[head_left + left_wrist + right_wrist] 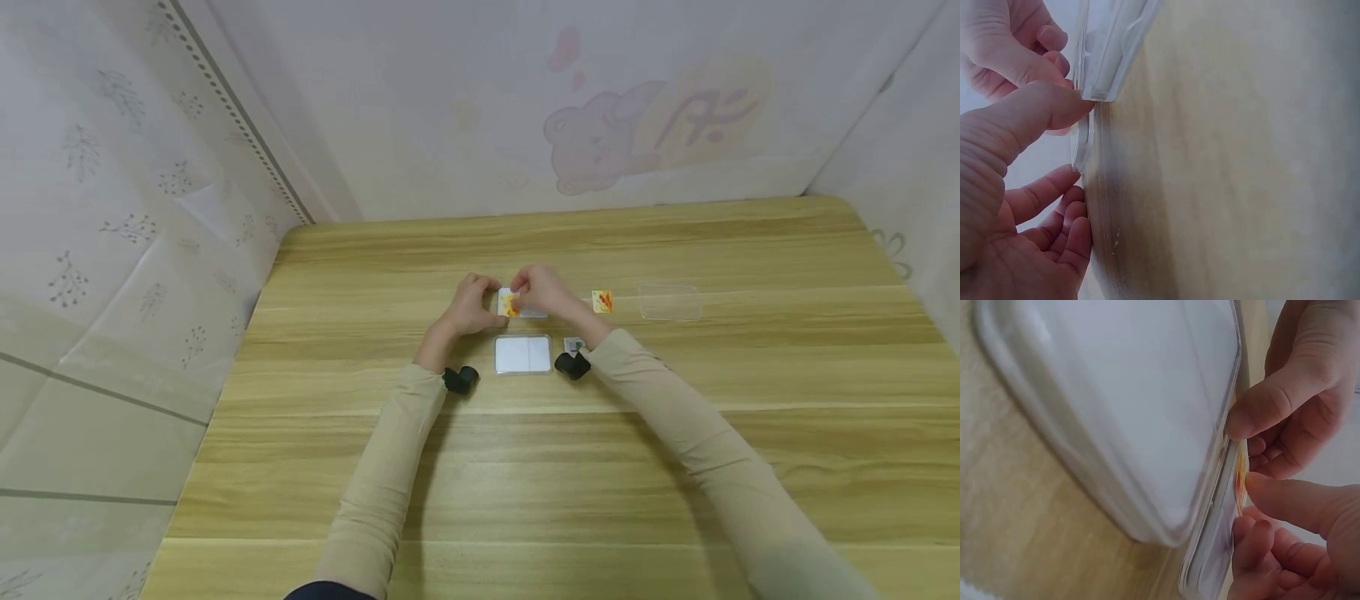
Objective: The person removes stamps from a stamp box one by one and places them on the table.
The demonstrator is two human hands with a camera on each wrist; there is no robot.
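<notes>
My left hand point(467, 307) grips the left end of a flat clear plastic case with a white insert point(534, 314), thumb on the near edge and a finger on the far edge. Over that case, my right hand point(547, 292) pinches a small yellow-and-orange stamp-like card point(509, 305) between thumb and fingers. The right wrist view shows the card point(1240, 481) at the case's surface; whether it lies flat is unclear. Nearer the body is a second clear case with a white insert point(522, 355), parallel to the first.
Right of the cases, another yellow-and-orange card point(602, 301) lies on the wooden table point(540, 483). Farther right is a clear plastic cover point(670, 302). A small pale printed piece point(572, 343) lies partly behind the right wrist camera point(572, 365). Patterned curtains point(420, 108) enclose the table.
</notes>
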